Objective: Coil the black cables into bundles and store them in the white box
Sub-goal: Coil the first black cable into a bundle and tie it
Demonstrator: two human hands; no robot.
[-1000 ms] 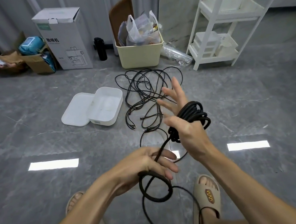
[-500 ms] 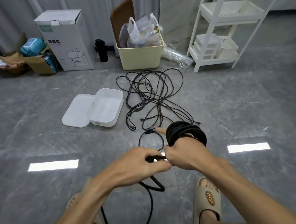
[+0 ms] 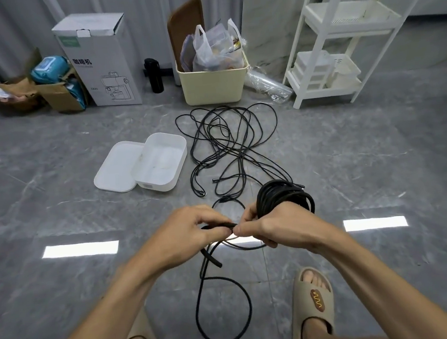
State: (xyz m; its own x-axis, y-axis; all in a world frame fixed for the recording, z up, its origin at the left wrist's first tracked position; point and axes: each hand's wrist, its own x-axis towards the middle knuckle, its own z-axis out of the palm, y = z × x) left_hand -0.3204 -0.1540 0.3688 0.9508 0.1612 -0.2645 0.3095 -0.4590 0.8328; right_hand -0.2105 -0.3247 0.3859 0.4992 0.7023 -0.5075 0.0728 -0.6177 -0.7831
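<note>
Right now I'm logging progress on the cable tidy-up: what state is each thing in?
Coil: wound round right hand, unfinished.
Loose cables: tangled on floor.
White box: open, empty.
Lid: off, beside box.
Left hand: pinching cable.
Right hand: pinching cable.

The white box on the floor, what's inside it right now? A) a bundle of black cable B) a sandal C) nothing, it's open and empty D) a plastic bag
C: the white box sits open with its lid beside it, and only its bare white bottom shows.
</note>
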